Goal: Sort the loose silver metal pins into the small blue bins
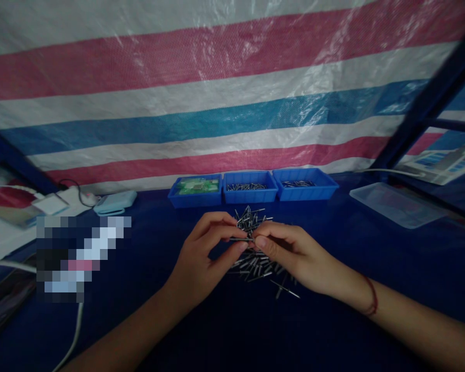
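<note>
A thin silvery pop rivet (pixel 240 239) lies level between my hands, above a pile of similar loose rivets (pixel 258 266). My right hand (pixel 300 253) pinches its right end between thumb and forefinger. The thumb and fingers of my left hand (pixel 201 250) close around its left part; exactly where the fingertips touch is hard to see. The pile spreads behind and below both hands on the dark blue tabletop (pixel 232 330), and a few rivets lie apart at its front right.
Behind the pile stand three blue bins: the left bin (pixel 196 202) holds green-and-clear packets, the middle bin (pixel 251 196) and right bin (pixel 308 194) small metal parts. A clear plastic lid (pixel 397 204) lies right. A light blue object (pixel 116 202), power strip (pixel 72 201) and cable (pixel 77 325) are left.
</note>
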A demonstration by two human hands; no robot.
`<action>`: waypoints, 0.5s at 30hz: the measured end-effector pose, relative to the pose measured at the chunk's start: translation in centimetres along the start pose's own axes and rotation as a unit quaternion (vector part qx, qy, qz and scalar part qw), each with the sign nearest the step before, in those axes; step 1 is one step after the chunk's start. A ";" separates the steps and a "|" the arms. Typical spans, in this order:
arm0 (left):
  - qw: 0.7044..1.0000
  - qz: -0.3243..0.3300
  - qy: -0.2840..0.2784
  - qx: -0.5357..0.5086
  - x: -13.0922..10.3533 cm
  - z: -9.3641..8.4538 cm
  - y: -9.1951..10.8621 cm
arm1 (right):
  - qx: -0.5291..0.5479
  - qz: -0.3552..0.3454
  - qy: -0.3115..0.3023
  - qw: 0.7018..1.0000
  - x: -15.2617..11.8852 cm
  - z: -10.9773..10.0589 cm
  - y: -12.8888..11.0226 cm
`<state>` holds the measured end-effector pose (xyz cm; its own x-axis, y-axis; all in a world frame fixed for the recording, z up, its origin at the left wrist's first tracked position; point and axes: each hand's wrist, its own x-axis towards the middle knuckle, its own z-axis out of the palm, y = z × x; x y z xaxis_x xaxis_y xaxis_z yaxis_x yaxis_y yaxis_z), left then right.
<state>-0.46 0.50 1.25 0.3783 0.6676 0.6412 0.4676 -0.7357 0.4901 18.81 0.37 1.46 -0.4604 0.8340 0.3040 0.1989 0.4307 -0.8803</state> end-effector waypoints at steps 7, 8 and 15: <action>0.999 -0.001 0.032 -0.012 -0.1 0.1 0.1 | 0.041 0.021 -0.029 0.999 -0.2 0.1 -0.1; 0.999 0.000 0.032 -0.014 -0.1 0.1 0.1 | 0.041 0.019 -0.029 0.999 -0.2 0.1 -0.1; 0.999 -0.002 0.031 -0.022 -0.3 0.1 0.3 | 0.060 0.044 -0.037 0.997 -0.2 0.2 0.0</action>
<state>-0.33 0.07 1.18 0.3263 0.6626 0.6742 0.4323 -0.7388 0.5170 18.77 0.16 1.32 -0.5099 0.8367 0.2000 0.1381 0.3091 -0.9410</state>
